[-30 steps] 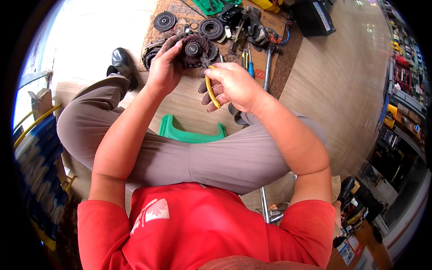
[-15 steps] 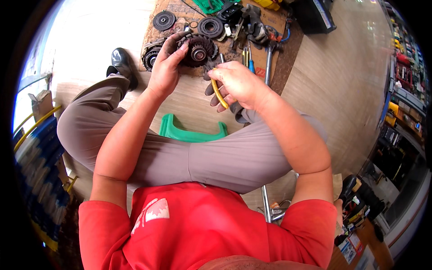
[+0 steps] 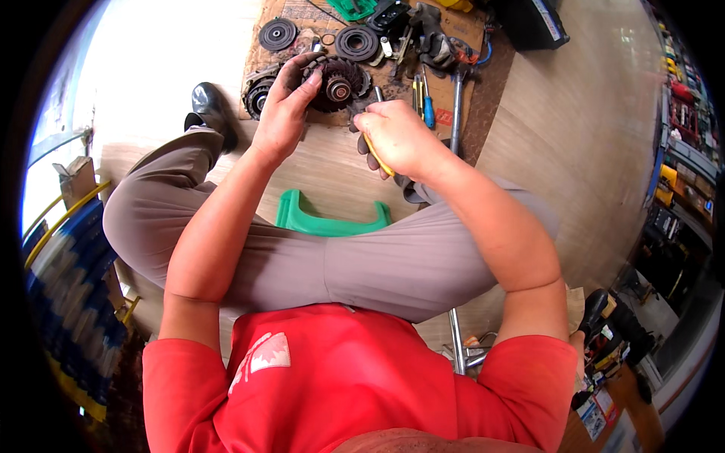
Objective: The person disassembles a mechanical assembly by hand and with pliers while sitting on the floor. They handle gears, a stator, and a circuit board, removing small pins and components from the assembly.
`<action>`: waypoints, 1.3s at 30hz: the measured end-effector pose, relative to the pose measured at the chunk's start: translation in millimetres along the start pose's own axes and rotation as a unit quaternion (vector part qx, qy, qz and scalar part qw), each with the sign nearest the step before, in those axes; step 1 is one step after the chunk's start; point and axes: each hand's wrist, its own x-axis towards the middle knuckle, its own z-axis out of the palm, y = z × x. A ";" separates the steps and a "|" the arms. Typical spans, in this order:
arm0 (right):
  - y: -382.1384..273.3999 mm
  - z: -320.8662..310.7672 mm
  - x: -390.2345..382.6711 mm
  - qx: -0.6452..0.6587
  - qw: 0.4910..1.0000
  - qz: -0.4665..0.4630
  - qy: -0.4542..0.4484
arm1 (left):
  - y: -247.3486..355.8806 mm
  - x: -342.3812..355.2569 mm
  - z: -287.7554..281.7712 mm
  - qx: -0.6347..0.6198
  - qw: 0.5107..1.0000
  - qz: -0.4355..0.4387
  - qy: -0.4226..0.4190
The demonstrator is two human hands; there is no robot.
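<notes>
My left hand [image 3: 291,106] is closed around the near-left side of a dark, round rotor [image 3: 332,78] with a finned rim and a pale shaft end. My right hand [image 3: 396,134], its fingers blackened, grips a tool with a curved yellow handle [image 3: 377,156], apparently pliers. The tool's working end lies close to the rotor's right side, too dark to make out. Left of the rotor sits a metal housing [image 3: 257,97] with a round opening. Two grooved dark discs, one a pulley-like wheel [image 3: 277,34] and one a ring-shaped wheel [image 3: 356,43], lie beyond.
Stained cardboard [image 3: 472,30] underlies the parts. On its right are a blue-handled screwdriver [image 3: 429,112], a long metal bar [image 3: 457,113] and dirty gloves [image 3: 434,41]. A black box [image 3: 532,23] stands farther right. A green stool [image 3: 332,223] is between my legs.
My right fingers have closed in around the yellow handle, which was more exposed before. My left hand stays on the rotor. The whole view has shifted slightly.
</notes>
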 end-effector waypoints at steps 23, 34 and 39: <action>-2.9 -28.4 3.8 -0.307 0.887 -0.280 0.201 | 0.2 5.4 -8.4 -0.216 0.971 -0.075 0.075; 4.3 -25.0 22.8 -0.323 0.821 -0.389 0.264 | 5.4 2.9 -3.5 -0.199 0.974 -0.090 0.062; 11.6 -19.8 34.5 -0.345 0.795 -0.430 0.254 | 5.8 -3.7 5.5 -0.190 0.979 -0.079 0.018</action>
